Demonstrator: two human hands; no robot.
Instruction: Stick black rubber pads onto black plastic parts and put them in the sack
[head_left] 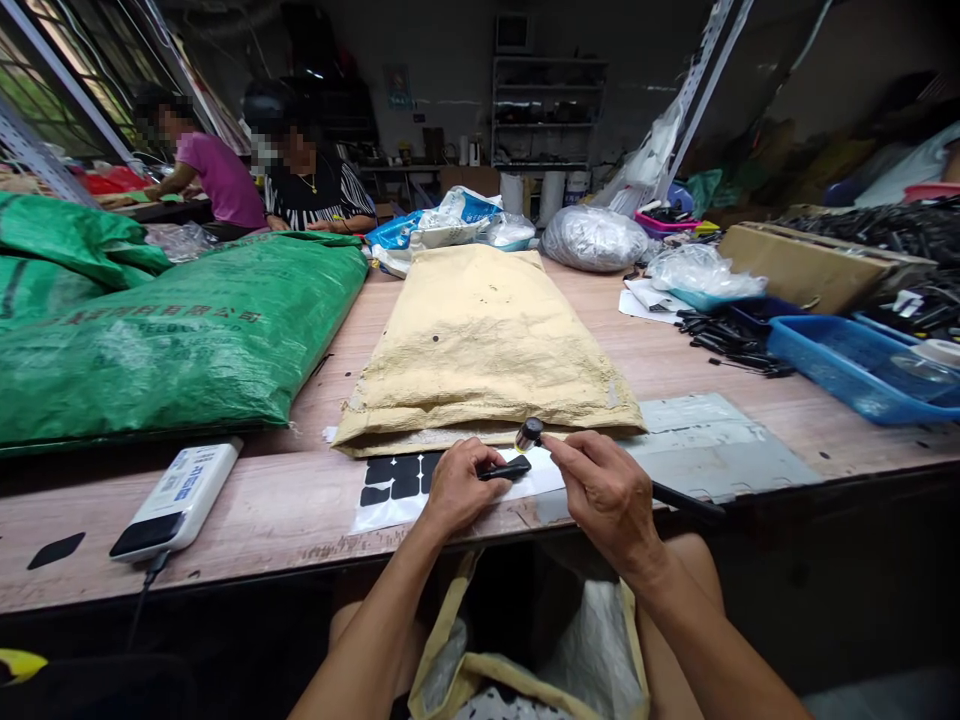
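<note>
Near the table's front edge, my left hand (463, 487) pinches a small black plastic piece (511, 468) that points to the right. My right hand (607, 490) is closed round a black-handled tool (686, 502); its dark round head (529, 432) is just above the black piece. Under my left hand lies a white sheet with black rounded stickers (394, 480). A cream woven sack (487, 330) lies flat just beyond both hands.
A green sack (180, 340) fills the left, with a white power bank (178, 498) in front. Blue tray (862, 365), black parts (731, 345) and a cardboard box (810, 265) are at right. Two people sit at back left. An open bag (525, 685) hangs below the edge.
</note>
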